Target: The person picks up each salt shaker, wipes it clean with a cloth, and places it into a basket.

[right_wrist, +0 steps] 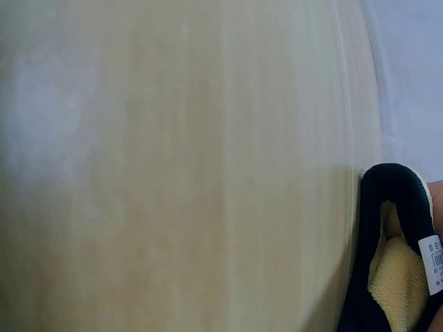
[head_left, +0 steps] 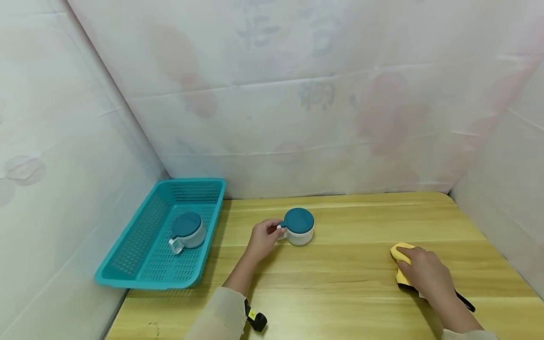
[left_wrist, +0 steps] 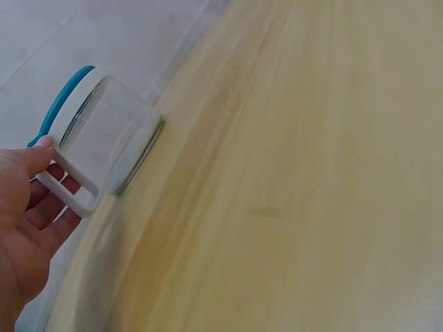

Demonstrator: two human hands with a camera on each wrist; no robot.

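Observation:
My left hand point(head_left: 262, 240) holds the white handle of a clear glass mug with a blue lid point(head_left: 299, 221). In the left wrist view, the thumb lies at the top of the handle point(left_wrist: 88, 202) and curled fingers show behind it. The mug is upright at the tabletop; whether its base touches the wood I cannot tell. Over on the right, my right hand point(head_left: 429, 275) grips a soft yellow item point(head_left: 403, 278) with a black-rimmed opening. The right wrist view shows its fleecy lining point(right_wrist: 400, 287) and a white barcode tag; its exact kind is unclear.
A turquoise plastic basket point(head_left: 146, 282) stands at the table's left side, with a second blue-lidded mug point(head_left: 187, 225) inside. The wooden tabletop point(head_left: 340, 283) is bounded by printed cloth walls point(head_left: 272, 118) at the back and sides.

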